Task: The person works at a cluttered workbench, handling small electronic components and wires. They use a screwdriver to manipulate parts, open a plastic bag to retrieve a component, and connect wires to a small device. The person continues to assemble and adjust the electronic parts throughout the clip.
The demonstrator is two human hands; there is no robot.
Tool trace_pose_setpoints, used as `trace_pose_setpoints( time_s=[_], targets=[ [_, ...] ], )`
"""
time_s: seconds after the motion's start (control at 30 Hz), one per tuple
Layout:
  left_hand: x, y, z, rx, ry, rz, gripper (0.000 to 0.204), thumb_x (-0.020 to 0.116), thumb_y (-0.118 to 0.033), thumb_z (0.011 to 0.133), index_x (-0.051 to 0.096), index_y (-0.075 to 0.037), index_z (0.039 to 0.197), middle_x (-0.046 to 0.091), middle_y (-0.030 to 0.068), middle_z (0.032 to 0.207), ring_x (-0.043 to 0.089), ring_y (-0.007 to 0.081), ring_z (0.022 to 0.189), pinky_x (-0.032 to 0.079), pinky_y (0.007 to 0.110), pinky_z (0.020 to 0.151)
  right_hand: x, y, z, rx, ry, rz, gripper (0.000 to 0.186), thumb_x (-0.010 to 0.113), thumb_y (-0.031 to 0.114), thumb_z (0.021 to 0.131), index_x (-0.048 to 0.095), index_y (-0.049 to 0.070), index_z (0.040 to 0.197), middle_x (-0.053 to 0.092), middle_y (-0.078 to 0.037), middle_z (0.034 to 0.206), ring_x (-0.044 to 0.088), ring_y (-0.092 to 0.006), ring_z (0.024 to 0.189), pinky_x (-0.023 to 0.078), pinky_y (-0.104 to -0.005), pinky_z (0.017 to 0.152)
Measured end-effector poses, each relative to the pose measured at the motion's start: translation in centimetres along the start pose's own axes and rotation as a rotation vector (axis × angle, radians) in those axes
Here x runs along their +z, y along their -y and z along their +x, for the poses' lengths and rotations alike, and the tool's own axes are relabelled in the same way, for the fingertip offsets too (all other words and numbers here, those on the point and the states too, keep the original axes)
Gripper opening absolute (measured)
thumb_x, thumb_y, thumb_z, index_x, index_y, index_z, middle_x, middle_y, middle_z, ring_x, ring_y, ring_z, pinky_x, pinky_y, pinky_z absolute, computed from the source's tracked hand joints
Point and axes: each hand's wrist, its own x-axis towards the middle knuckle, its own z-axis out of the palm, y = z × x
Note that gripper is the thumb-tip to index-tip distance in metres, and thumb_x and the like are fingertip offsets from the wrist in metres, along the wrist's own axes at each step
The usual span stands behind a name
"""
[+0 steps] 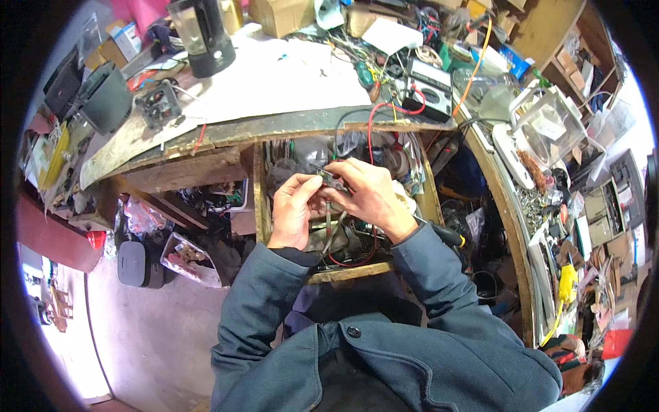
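The left hand [294, 207] and right hand [372, 197] pinch a small dark part [334, 182] near frame centre. It lies between their fingertips.

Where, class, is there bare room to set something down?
The white sheet is mostly bare between blender and meter, as is the floor beside the black box. The open drawer beneath left hand and right hand, and side bench, are crowded.

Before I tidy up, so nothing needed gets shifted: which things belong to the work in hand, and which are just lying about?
In use, it seems:
small dark part, pinched between left hand and right hand
meter and red lead, probably

Lying about, apparently:
blender
cardboard box
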Motion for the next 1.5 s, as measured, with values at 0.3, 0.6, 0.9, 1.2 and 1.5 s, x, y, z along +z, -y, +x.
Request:
trace_pose_setpoints(
  time_s=[0.3, 0.6, 0.9, 1.2, 1.5],
  targets=[
    [-0.5, -0.1, -0.1, 0.045, -0.099, 0.074, 0.012, 0.068, -0.019, 0.096, 0.064, -0.009, 0.091, 0.068, 0.0018, 0.080, 0.059, 0.0092, 0.060, 0.044, 0.025, 0.053, -8.8, -0.2, -7.2, 0.313, 0.367, -0.634, 0.026, 0.076, 0.026, 0.078, 0.064, 0.007, 0.090, 0.063, -0.011, 0.084, 0.064, -0.0320, 0.082, 0.053, -0.0429, 0.069],
    [0.4, -0.4, -0.7, -0.023, 0.001, -0.029, 0.009, 0.061, -0.012, 0.096, 0.058, -0.005, 0.101, 0.071, 0.0121, 0.096, 0.070, 0.0214, 0.075, 0.058, 0.033, 0.065, -13.1, 0.6, -10.0, 0.417, 0.520, -0.760, 0.008, 0.066, 0.013, 0.075, 0.062, 0.009, 0.081, 0.063, -0.009, 0.075, 0.065, -0.0310, 0.080, 0.051, -0.0443, 0.071],
    [-0.1, 0.2, -0.3, 0.157, -0.010, -0.106, 0.009, 0.062, -0.005, 0.093, 0.054, -0.002, 0.094, 0.069, 0.0141, 0.094, 0.072, 0.0249, 0.081, 0.060, 0.037, 0.073, -26.5, 11.2, -0.5, 0.491, 0.245, -1.218, 0.010, 0.066, 0.005, 0.068, 0.069, 0.011, 0.076, 0.063, -0.012, 0.078, 0.064, -0.0325, 0.078, 0.050, -0.0435, 0.068],
    [-0.3, 0.3, -0.2, 0.165, -0.032, -0.123, 0.020, 0.068, -0.012, 0.096, 0.063, -0.003, 0.113, 0.071, 0.0104, 0.095, 0.070, 0.0194, 0.076, 0.060, 0.034, 0.069, -25.3, 3.5, 7.9, 0.333, 0.354, -0.601, 0.042, 0.073, 0.024, 0.087, 0.060, 0.007, 0.124, 0.070, -0.017, 0.100, 0.067, -0.0362, 0.093, 0.051, -0.0440, 0.081],
    [-0.7, 0.3, 0.6, 0.159, -0.009, -0.220, 0.024, 0.067, -0.004, 0.094, 0.061, 0.001, 0.117, 0.069, 0.0115, 0.104, 0.070, 0.0240, 0.094, 0.059, 0.036, 0.083, -15.1, -10.4, 15.5, 0.320, 0.362, -0.348, 0.050, 0.071, 0.035, 0.081, 0.068, 0.007, 0.124, 0.071, -0.019, 0.103, 0.068, -0.0325, 0.101, 0.050, -0.0372, 0.095]
  ],
)
